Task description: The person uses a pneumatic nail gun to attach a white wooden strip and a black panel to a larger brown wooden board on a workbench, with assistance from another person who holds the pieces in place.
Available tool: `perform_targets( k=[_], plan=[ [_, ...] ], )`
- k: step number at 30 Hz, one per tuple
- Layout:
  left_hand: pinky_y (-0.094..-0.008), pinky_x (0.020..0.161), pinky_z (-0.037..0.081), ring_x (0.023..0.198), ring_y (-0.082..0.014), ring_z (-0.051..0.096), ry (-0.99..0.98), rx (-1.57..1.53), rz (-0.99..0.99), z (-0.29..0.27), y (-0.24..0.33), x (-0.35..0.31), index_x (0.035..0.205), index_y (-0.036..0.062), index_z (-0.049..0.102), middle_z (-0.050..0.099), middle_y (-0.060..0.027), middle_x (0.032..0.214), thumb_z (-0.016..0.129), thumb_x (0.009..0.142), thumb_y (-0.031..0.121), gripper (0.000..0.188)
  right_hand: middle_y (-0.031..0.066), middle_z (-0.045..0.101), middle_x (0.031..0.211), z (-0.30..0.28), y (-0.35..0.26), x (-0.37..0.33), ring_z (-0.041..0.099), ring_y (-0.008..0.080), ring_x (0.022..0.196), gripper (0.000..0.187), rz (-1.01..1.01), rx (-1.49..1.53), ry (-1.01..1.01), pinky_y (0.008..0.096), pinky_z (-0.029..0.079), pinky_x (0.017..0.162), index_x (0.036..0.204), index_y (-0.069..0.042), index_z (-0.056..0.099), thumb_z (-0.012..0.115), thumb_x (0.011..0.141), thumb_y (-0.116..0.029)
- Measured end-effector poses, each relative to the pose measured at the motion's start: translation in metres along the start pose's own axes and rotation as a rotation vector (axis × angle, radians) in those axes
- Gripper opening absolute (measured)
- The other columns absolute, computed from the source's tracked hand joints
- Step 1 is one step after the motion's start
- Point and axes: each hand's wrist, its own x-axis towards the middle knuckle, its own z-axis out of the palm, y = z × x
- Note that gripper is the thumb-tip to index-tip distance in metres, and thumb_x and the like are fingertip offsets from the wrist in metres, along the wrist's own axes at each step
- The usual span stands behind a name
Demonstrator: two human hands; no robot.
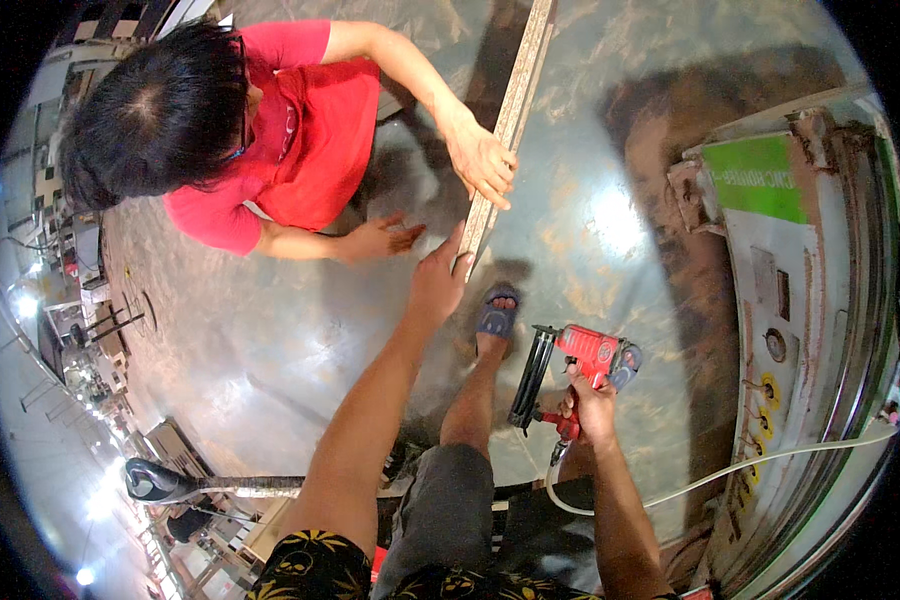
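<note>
My left hand (438, 284) is closed on the near end of a long, narrow wooden board (520, 95). The board stretches away toward the top of the view, its pale, rough edge facing up. In my right hand (592, 408) is a red and black nail gun (588, 350), gripped by its handle and held apart from the board. A pale air hose (705, 484) runs from the base of its handle off to the right. Farther along, a co-worker's hand (480, 160) rests on the board; that person's other hand (380, 240) is off it, near my left hand.
The co-worker in a red shirt (320, 150) stands at the far left. On the right is a large machine (770, 270) with a green panel and a row of yellow-ringed fittings. Shelves and clutter line the left. My sandalled foot (498, 312) is on the glossy floor (300, 350).
</note>
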Motion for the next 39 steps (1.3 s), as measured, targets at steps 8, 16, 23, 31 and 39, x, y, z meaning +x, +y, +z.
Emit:
perform_targets(
  k=[8, 16, 23, 31, 39],
  plan=[
    [-0.0466, 0.098, 0.051, 0.115, -0.0354, 0.065, 0.192, 0.447, 0.179, 0.006, 0.019, -0.02, 0.155, 0.008, 0.042, 0.054, -0.0176, 0.149, 0.061, 0.098, 0.025, 0.062, 0.0027, 0.053, 0.055, 0.006, 0.002, -0.005, 0.049, 0.0147, 0.041, 0.016, -0.013, -0.023, 0.02, 0.0321, 0.042, 0.04, 0.095, -0.005, 0.067, 0.073, 0.098, -0.019],
    [-0.0443, 0.098, 0.051, 0.119, -0.0295, 0.064, 0.063, 0.574, 0.021, 0.012, 0.018, -0.031, 0.159, 0.0116, 0.036, 0.05, -0.0121, 0.154, 0.063, 0.096, 0.025, 0.07, 0.0033, 0.053, 0.055, 0.01, -0.001, -0.01, 0.049, 0.0156, 0.04, 0.013, -0.05, 0.045, 0.02, 0.0324, 0.042, 0.04, 0.095, -0.004, 0.064, 0.071, 0.098, -0.015],
    [-0.046, 0.101, 0.049, 0.123, -0.0313, 0.061, 0.095, 0.688, -0.041, 0.023, -0.003, -0.061, 0.162, 0.0184, 0.03, 0.04, -0.0113, 0.162, 0.061, 0.093, 0.02, 0.076, 0.004, 0.052, 0.054, 0.008, 0.001, -0.014, 0.049, 0.0161, 0.04, 0.013, -0.103, 0.056, -0.006, 0.032, 0.041, 0.04, 0.094, -0.003, 0.061, 0.071, 0.097, -0.011],
    [-0.0496, 0.104, 0.047, 0.132, -0.0348, 0.055, 0.125, 0.547, -0.078, 0.006, -0.044, -0.085, 0.163, 0.0133, 0.027, 0.034, -0.0137, 0.165, 0.059, 0.093, 0.022, 0.077, 0.0045, 0.054, 0.056, 0.012, -0.006, -0.017, 0.05, 0.016, 0.041, 0.019, -0.058, 0.069, 0.023, 0.0325, 0.042, 0.041, 0.087, -0.004, 0.062, 0.072, 0.097, -0.016],
    [-0.0512, 0.113, 0.04, 0.14, -0.0407, 0.047, -0.202, 0.416, -0.228, 0.024, -0.061, -0.138, 0.154, 0.0045, 0.041, 0.036, -0.0204, 0.163, 0.064, 0.092, 0.025, 0.069, 0.0037, 0.055, 0.056, 0.011, -0.027, -0.031, 0.052, 0.0149, 0.044, 0.021, -0.105, -0.02, 0.06, 0.0326, 0.044, 0.043, 0.086, -0.006, 0.061, 0.072, 0.098, -0.02]
  ],
)
